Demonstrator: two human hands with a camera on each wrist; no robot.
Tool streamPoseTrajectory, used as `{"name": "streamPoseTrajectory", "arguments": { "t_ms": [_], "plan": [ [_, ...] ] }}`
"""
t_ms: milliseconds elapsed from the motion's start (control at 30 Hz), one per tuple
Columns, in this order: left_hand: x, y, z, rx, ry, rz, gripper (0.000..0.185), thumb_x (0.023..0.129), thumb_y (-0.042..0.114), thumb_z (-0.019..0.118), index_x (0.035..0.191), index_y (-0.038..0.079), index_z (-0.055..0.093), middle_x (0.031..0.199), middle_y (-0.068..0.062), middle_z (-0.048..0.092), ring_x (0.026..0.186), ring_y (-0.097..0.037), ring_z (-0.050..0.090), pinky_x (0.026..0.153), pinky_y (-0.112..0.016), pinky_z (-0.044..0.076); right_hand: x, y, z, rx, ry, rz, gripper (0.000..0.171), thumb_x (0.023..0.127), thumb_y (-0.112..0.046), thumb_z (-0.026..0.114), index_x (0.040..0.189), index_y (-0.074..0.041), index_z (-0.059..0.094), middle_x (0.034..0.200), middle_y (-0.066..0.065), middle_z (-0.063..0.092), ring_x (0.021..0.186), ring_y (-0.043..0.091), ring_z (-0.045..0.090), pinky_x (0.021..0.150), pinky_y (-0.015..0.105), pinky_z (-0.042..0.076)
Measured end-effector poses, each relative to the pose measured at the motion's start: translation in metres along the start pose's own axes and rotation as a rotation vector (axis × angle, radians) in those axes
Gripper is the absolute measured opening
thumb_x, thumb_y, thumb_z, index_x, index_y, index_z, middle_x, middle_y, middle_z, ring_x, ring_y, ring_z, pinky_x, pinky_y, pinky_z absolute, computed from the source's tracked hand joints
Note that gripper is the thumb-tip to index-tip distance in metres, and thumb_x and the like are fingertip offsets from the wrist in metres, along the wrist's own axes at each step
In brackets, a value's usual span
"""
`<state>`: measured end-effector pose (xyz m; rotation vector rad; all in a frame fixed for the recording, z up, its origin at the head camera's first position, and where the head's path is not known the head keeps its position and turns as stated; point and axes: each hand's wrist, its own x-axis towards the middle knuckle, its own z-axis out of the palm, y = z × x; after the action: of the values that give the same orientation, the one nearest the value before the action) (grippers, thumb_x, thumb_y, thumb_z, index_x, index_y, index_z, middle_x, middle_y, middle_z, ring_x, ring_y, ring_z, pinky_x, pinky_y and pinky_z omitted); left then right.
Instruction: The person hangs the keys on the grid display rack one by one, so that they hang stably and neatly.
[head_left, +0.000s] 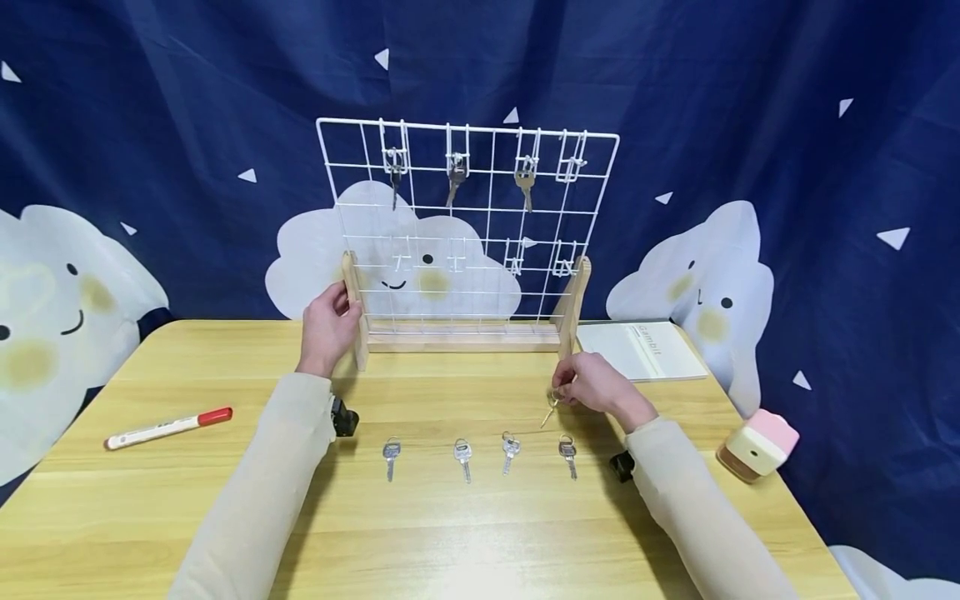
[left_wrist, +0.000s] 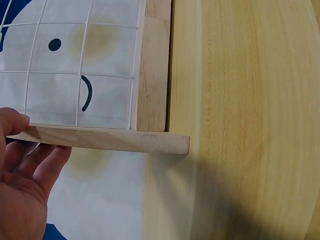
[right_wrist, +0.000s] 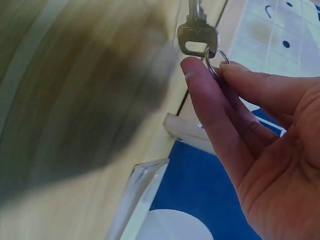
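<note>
A white wire grid rack (head_left: 491, 171) stands in a wooden frame at the back of the table. My left hand (head_left: 330, 327) holds its left wooden upright (left_wrist: 110, 140), thumb on one side and fingers on the other. Between thumb and forefinger, my right hand (head_left: 596, 383) pinches the ring (right_wrist: 218, 64) of a key (right_wrist: 197, 37), which dangles over the table near the foot of the right upright (head_left: 573, 308). Three keys hang on upper hooks: a dark one (head_left: 395, 179), another (head_left: 457, 177) and a brassy one (head_left: 525, 179). The upper right hook (head_left: 572, 167) and the lower hooks bear no key.
Several ringed keys lie in a row in front, among them a silver key (head_left: 462, 454) and a darker key (head_left: 567, 454). A red-capped marker (head_left: 168, 428) lies at left. To the right are a notebook (head_left: 645, 350) and a pink-and-cream box-shaped item (head_left: 759, 446).
</note>
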<state>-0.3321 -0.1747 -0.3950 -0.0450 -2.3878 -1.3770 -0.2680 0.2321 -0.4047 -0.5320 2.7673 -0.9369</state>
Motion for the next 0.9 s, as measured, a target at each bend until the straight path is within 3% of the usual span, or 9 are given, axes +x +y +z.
{"name": "streamPoseTrajectory", "arguments": {
  "t_ms": [267, 433, 600, 900],
  "plan": [
    [0.000, -0.001, 0.001, 0.001, -0.001, -0.008, 0.044, 0.097, 0.005, 0.053, 0.140, -0.004, 0.049, 0.132, -0.025, 0.056, 0.122, -0.035, 0.055, 0.102, -0.038, 0.046, -0.003, -0.013, -0.005, -0.011, 0.024, 0.007, 0.012, 0.084, 0.008, 0.062, 0.085, -0.001, 0.069, 0.077, 0.007, 0.067, 0.062, 0.020, 0.064, 0.054, 0.028, 0.054],
    [-0.001, 0.000, 0.000, -0.002, -0.014, -0.018, 0.046, 0.098, 0.007, 0.052, 0.142, -0.003, 0.047, 0.134, -0.024, 0.055, 0.123, -0.035, 0.054, 0.103, -0.038, 0.045, -0.006, -0.020, -0.013, 0.011, 0.049, -0.015, 0.016, 0.086, 0.011, 0.059, 0.090, 0.001, 0.071, 0.083, 0.009, 0.068, 0.068, 0.019, 0.063, 0.060, 0.031, 0.056],
    [-0.001, 0.003, -0.002, -0.015, -0.019, -0.022, 0.046, 0.098, 0.007, 0.052, 0.143, -0.002, 0.046, 0.135, -0.024, 0.054, 0.123, -0.035, 0.053, 0.103, -0.039, 0.045, -0.008, -0.028, -0.020, 0.080, 0.107, -0.046, 0.013, 0.087, 0.012, 0.060, 0.092, 0.005, 0.070, 0.083, 0.012, 0.069, 0.072, 0.024, 0.068, 0.062, 0.031, 0.058],
    [-0.001, 0.002, -0.002, -0.008, -0.024, -0.037, 0.046, 0.098, 0.008, 0.053, 0.143, -0.001, 0.047, 0.135, -0.023, 0.055, 0.123, -0.033, 0.055, 0.102, -0.038, 0.046, -0.009, -0.037, -0.027, 0.040, 0.221, -0.078, 0.013, 0.087, 0.010, 0.063, 0.095, 0.004, 0.071, 0.084, 0.009, 0.071, 0.072, 0.020, 0.068, 0.060, 0.028, 0.056]
  ]
}}
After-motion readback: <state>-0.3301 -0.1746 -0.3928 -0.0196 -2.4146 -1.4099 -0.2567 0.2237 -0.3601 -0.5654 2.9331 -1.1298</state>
